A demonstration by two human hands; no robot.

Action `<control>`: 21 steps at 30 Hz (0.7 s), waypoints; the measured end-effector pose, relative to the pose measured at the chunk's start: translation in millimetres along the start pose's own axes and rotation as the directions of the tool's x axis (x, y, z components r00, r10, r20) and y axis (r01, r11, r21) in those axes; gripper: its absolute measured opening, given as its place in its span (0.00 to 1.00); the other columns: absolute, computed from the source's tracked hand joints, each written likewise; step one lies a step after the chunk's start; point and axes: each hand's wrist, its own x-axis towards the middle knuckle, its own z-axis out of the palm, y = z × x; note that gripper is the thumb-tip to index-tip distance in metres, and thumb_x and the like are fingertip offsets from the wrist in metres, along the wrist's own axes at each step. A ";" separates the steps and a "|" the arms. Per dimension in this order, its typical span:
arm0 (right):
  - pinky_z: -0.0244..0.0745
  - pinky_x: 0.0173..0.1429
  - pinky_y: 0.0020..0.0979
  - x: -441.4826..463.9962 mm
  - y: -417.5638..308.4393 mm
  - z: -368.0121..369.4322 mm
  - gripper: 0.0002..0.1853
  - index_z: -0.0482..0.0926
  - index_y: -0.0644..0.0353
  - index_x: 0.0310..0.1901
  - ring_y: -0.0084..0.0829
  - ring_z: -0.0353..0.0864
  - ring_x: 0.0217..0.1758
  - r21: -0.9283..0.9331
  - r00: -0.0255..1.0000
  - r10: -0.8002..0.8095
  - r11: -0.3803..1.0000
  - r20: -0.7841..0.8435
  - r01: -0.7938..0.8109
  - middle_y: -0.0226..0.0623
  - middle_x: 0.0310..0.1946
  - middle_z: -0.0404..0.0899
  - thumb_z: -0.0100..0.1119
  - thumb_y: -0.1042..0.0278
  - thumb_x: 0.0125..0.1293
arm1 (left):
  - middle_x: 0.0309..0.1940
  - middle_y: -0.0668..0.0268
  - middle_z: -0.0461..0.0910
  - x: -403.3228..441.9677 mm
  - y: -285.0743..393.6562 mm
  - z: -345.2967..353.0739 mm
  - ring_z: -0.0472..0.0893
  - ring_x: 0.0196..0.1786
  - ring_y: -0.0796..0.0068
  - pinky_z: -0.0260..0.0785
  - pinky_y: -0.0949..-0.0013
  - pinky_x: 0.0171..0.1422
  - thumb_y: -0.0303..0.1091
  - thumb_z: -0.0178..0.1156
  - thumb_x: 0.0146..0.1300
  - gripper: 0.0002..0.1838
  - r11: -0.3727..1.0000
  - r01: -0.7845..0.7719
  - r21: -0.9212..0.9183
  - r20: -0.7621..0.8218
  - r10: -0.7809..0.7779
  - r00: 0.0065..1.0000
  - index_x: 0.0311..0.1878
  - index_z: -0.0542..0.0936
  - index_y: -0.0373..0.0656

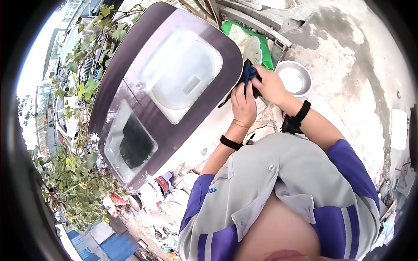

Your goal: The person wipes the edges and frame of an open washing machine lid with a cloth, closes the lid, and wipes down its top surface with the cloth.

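Note:
Both my hands meet at the right edge of a purple twin-tub washing machine (pixel 183 111). Between them is a bunched dark blue and black cloth (pixel 249 71); its exact kind is hard to make out. My right hand (pixel 270 86) grips the cloth from the right, with its fingers partly hidden behind it. From below, my left hand (pixel 244 105) closes its fingertips on the cloth's lower part. Beside them, the machine's large see-through lid (pixel 187 65) is down, and its smaller lid (pixel 130 141) shows a dark area beneath.
A metal basin (pixel 294 78) stands on the ground right of my hands. Behind them lies a green and white sack (pixel 250 41) by a concrete ledge (pixel 257 21). Leafy vines (pixel 74 174) run along the left, and a paint bucket (pixel 161 185) sits below the machine.

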 end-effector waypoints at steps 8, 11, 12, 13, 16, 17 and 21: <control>0.73 0.45 0.36 8.3 25.9 -7.9 0.13 0.74 0.66 0.43 0.40 0.79 0.36 0.228 0.960 0.264 0.944 -0.091 -0.238 0.50 0.32 0.79 0.55 0.65 0.65 | 0.59 0.48 0.69 9.8 5.1 -19.2 0.72 0.54 0.43 0.67 0.49 0.61 0.22 0.64 0.57 0.31 0.965 0.075 -0.253 0.114 -0.048 0.992 0.65 0.67 0.35; 0.74 0.44 0.34 -7.7 0.8 26.0 0.11 0.73 0.66 0.45 0.35 0.79 0.35 0.274 0.978 0.206 0.942 -0.015 -0.194 0.44 0.33 0.80 0.55 0.68 0.66 | 0.58 0.47 0.70 -23.8 -3.4 -52.4 0.72 0.55 0.43 0.68 0.50 0.61 0.22 0.65 0.57 0.30 0.965 0.138 -0.224 0.132 -0.110 0.985 0.64 0.68 0.34; 0.73 0.45 0.30 -14.9 -14.1 34.8 0.11 0.71 0.66 0.48 0.25 0.76 0.37 0.288 0.974 0.227 0.933 -0.015 -0.213 0.36 0.34 0.79 0.54 0.71 0.67 | 0.58 0.47 0.70 -32.8 -5.5 -65.6 0.73 0.55 0.43 0.68 0.50 0.62 0.22 0.65 0.57 0.30 0.962 0.154 -0.226 0.133 -0.126 0.983 0.64 0.68 0.34; 0.73 0.45 0.31 -18.7 -5.8 51.0 0.11 0.70 0.65 0.48 0.26 0.77 0.37 0.268 0.974 0.226 0.940 -0.027 -0.210 0.38 0.33 0.78 0.55 0.71 0.68 | 0.58 0.46 0.70 -41.2 -8.5 -77.9 0.73 0.55 0.42 0.68 0.50 0.62 0.22 0.65 0.57 0.30 0.959 0.169 -0.228 0.135 -0.141 0.981 0.64 0.67 0.34; 0.74 0.44 0.33 -43.9 -40.7 76.3 0.11 0.69 0.65 0.47 0.32 0.79 0.37 0.249 0.979 0.201 0.947 0.042 -0.205 0.44 0.33 0.78 0.55 0.70 0.68 | 0.56 0.46 0.72 -65.7 -15.7 -108.8 0.73 0.56 0.43 0.70 0.51 0.61 0.21 0.64 0.56 0.30 0.959 0.229 -0.169 0.098 -0.215 0.972 0.63 0.68 0.33; 0.74 0.44 0.34 -51.5 -60.1 83.4 0.11 0.68 0.65 0.47 0.34 0.80 0.37 0.198 0.981 0.188 0.960 0.055 -0.196 0.45 0.33 0.78 0.55 0.70 0.68 | 0.56 0.46 0.72 -73.7 -18.3 -118.7 0.73 0.56 0.43 0.71 0.51 0.60 0.21 0.63 0.55 0.30 0.958 0.248 -0.143 0.081 -0.238 0.968 0.62 0.68 0.32; 0.74 0.42 0.53 -76.5 -94.4 135.9 0.17 0.58 0.70 0.50 0.64 0.80 0.38 0.072 0.983 0.181 0.980 0.038 -0.184 0.65 0.32 0.79 0.50 0.68 0.69 | 0.54 0.45 0.74 -113.3 -37.6 -161.3 0.74 0.54 0.43 0.69 0.51 0.61 0.21 0.62 0.56 0.28 0.942 0.326 -0.083 0.087 -0.319 0.944 0.61 0.68 0.31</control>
